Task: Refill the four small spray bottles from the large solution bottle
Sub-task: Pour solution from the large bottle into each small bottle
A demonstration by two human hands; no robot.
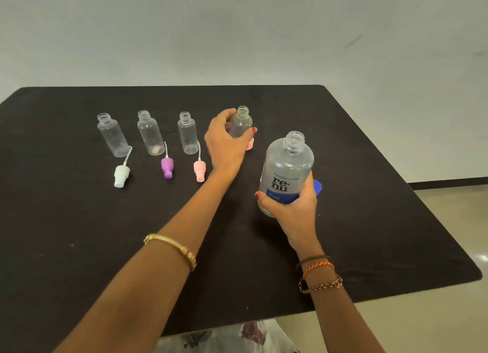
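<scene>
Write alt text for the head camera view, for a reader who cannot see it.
A person's right hand grips a large uncapped clear solution bottle while the left hand holds the rightmost of four small open clear plastic spray bottles standing in a row on a black table. White, purple and pink spray caps lie before the other three.

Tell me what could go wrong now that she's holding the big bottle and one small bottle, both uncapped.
The large solution bottle has a far wider mouth than the small bottle held in the left hand, so a fast pour may overshoot onto the black table. The three other open bottles, nearest one, stand close by the left arm and could be knocked over.
</scene>
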